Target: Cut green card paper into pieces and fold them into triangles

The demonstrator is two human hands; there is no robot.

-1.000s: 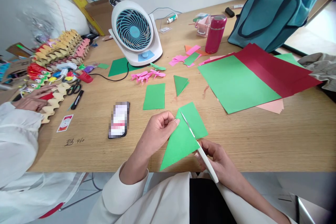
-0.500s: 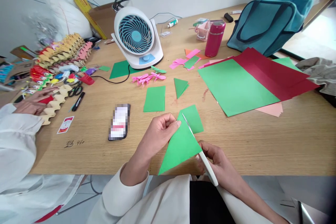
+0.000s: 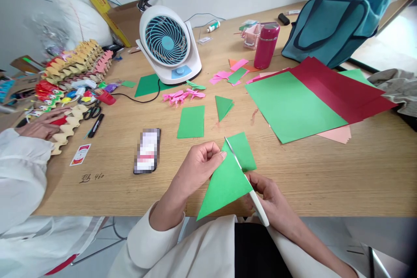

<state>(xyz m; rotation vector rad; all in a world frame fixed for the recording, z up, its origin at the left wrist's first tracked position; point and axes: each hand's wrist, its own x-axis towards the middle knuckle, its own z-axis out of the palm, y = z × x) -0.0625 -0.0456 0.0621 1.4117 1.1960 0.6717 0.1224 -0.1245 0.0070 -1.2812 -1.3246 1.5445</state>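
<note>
Pinched at its upper edge by my left hand (image 3: 203,163) is a piece of green paper (image 3: 226,186), held above the table's front edge. My right hand (image 3: 269,193) grips white-handled scissors (image 3: 259,208). Their blade lies along the right side of the paper, and a green flap (image 3: 243,150) spreads out beyond it. The lower part of the scissors' handle is partly hidden by my fingers. Past my hands lie a green paper rectangle (image 3: 191,121) and a folded green triangle (image 3: 223,107).
A phone (image 3: 147,151) lies left of my hands. Large green (image 3: 296,106) and red sheets (image 3: 339,91) are at the right, near a pink bottle (image 3: 267,46) and teal bag (image 3: 335,26). A fan (image 3: 167,43) stands behind. At far left, another person's hands (image 3: 44,126) touch zigzag paper.
The green flap beyond the blade has shifted slightly right and down, standing further from the held piece. Both hands keep their grips and have hardly moved.
</note>
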